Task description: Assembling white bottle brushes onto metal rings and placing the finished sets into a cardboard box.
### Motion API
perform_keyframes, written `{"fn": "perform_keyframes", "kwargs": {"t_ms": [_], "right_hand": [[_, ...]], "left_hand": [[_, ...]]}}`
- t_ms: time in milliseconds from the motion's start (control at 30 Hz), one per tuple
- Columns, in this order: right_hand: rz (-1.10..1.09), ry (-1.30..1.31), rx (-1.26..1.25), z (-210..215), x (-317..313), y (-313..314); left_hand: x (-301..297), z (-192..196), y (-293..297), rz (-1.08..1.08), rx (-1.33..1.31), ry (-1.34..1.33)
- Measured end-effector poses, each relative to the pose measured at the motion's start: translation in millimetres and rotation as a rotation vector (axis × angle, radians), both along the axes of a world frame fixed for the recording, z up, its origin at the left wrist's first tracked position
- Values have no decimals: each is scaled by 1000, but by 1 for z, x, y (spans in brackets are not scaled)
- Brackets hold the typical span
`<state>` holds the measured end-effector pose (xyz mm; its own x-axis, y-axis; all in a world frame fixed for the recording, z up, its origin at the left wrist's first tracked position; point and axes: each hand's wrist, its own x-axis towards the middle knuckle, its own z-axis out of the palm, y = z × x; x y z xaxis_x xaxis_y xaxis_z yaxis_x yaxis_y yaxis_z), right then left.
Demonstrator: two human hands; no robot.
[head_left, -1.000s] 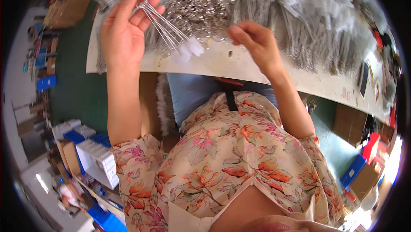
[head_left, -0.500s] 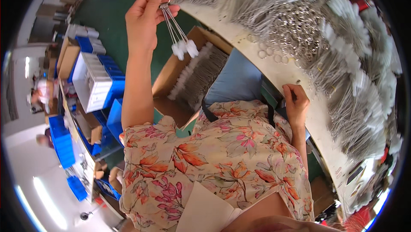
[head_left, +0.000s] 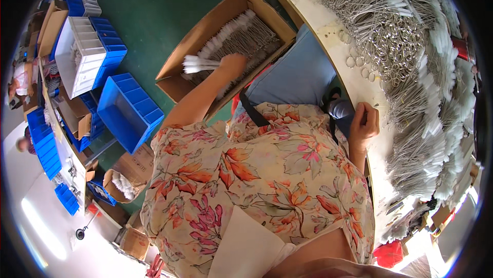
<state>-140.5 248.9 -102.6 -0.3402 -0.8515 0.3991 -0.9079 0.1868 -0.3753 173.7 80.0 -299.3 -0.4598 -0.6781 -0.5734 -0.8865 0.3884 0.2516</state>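
My left hand point(head_left: 233, 65) is closed around a bunch of small wire-handled brushes point(head_left: 201, 64), low over an open cardboard box point(head_left: 174, 54). Their white bristle ends stick out to the left, while my fingers hide the handle ends. Inside the box lie many similar brushes point(head_left: 246, 34) in rows, white tips toward the far left side. My right hand point(head_left: 363, 122) is loosely curled at the edge of the table point(head_left: 328, 36), with nothing visible in it. Just beyond it on the table are loose metal rings point(head_left: 359, 61).
A big heap of wire brushes point(head_left: 416, 139) and a pile of metal rings point(head_left: 398, 39) cover the right side of the table. Blue bins point(head_left: 131, 108) and a white bin point(head_left: 84, 57) stand at the left. Another cardboard box point(head_left: 136, 167) holds white brushes.
My left hand has come down with the brushes from beside the table's far edge to the box. The view has shifted; my right hand stays curled at the table edge.
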Motion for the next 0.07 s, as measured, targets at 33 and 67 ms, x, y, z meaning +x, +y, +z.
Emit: {"fn": "perform_keyframes", "kwargs": {"t_ms": [33, 67], "right_hand": [[20, 17, -40, 0, 0, 0], [36, 35, -77, 0, -1, 0]], "left_hand": [[16, -22, 8, -15, 84, -70], [13, -25, 8, -19, 90, -64]]}}
